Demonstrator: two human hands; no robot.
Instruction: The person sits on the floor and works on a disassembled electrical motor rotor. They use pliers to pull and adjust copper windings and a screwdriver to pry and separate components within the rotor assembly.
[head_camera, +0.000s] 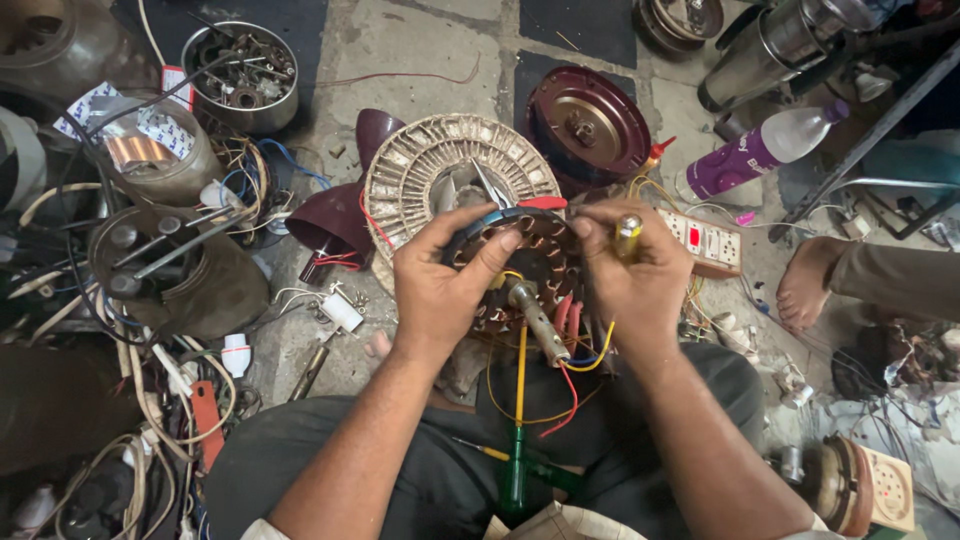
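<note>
- Two hands meet over a copper-wound fan stator (530, 265) resting on the person's lap, its shaft pointing toward them, so the windings face up.
- Left hand (440, 285) grips the stator's rim, steadying it.
- Right hand (630, 280) is clenched around a yellow-handled tool (627, 237) and pinches the winding.
- Cracked concrete floor (440, 50) is crowded with wires, a laminated core ring (430, 170), a maroon motor cover (588, 125) and a bottle (765, 150).

Single head view, looking steeply down, close over lap and hands; cluttered floor fills surroundings.
</note>
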